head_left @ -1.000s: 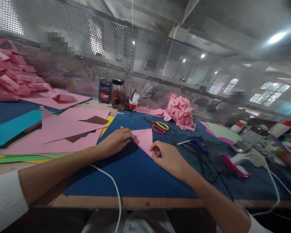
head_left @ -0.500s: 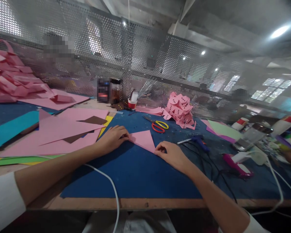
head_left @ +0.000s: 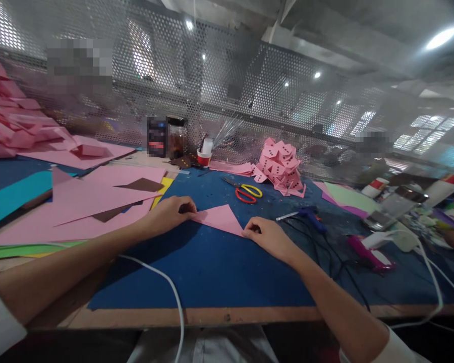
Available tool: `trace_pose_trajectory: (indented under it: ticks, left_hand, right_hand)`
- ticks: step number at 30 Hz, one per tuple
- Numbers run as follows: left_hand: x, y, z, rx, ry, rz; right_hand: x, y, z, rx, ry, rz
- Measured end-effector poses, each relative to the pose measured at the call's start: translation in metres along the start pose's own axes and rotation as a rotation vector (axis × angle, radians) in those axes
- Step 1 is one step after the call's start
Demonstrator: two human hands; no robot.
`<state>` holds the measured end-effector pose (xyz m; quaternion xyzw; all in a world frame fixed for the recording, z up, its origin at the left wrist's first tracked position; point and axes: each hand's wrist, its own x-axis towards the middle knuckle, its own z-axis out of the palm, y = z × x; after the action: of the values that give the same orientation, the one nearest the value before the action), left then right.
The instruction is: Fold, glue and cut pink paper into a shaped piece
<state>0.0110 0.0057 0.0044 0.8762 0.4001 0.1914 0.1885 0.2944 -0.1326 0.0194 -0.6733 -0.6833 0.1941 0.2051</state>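
A triangular piece of pink paper (head_left: 220,219) lies on the blue mat between my hands. My left hand (head_left: 171,214) pinches its left corner, with thumb and fingertips together. At the lower right corner, the fingers of my right hand (head_left: 267,235) are closed on the paper too. Beyond the paper, a pair of scissors (head_left: 245,191) with one red and one yellow handle loop rests on the mat. Behind them stands a heap of folded pink paper pieces with dark dots (head_left: 280,166).
Large pink sheets (head_left: 98,201) and a teal sheet (head_left: 17,196) lie on the left. At right are a blue glue gun (head_left: 312,218), a magenta glue gun (head_left: 371,253) and a clear jar (head_left: 395,209). A white cable (head_left: 170,285) crosses the front edge. Perforated metal (head_left: 219,96) rises behind.
My left hand has shifted slightly left with its corner of the paper, and its thumb and fingers now form a rounder loop. My right hand stays at the other corner.
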Motion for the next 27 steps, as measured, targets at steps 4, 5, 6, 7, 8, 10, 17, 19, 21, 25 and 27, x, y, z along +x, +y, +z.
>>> trace_pose_trajectory:
  ticks: [4, 5, 6, 7, 8, 10, 17, 19, 21, 25, 27]
  left_hand:
    - [-0.001, 0.001, 0.0, -0.009, -0.009, -0.027]
    - [-0.001, 0.0, 0.0, -0.008, -0.012, -0.027]
    - [-0.001, 0.0, 0.001, -0.008, -0.015, -0.026]
    - [-0.001, -0.001, 0.002, -0.007, -0.018, -0.024]
    - [-0.001, -0.002, 0.002, -0.005, -0.018, -0.023]
    - [0.0, -0.003, 0.004, 0.002, -0.014, -0.025]
    - [0.002, -0.004, 0.006, 0.059, 0.03, -0.045]
    - [0.002, -0.005, 0.006, 0.062, 0.028, -0.044]
    - [0.003, -0.007, 0.007, 0.064, 0.027, -0.038]
    - [0.004, -0.009, 0.007, 0.086, 0.045, 0.016]
    - [0.003, -0.006, 0.008, 0.108, 0.068, 0.074]
  right_hand:
    - [0.002, 0.002, 0.001, 0.037, -0.017, 0.031]
    - [0.002, 0.002, 0.001, 0.035, -0.021, 0.034]
    - [0.003, 0.003, 0.002, 0.028, -0.022, 0.04]
    - [0.003, 0.003, 0.003, 0.013, -0.019, 0.048]
    - [0.004, 0.003, 0.003, -0.006, -0.017, 0.059]
    - [0.004, 0.004, 0.005, -0.046, -0.007, 0.077]
    - [0.006, 0.007, 0.009, -0.131, 0.056, 0.088]
    - [0.007, 0.007, 0.009, -0.122, 0.043, 0.085]
    - [0.007, 0.006, 0.007, -0.116, 0.035, 0.076]
    - [0.007, 0.007, 0.007, -0.106, 0.034, 0.067]
    - [0.007, 0.008, 0.009, -0.101, 0.054, 0.038]
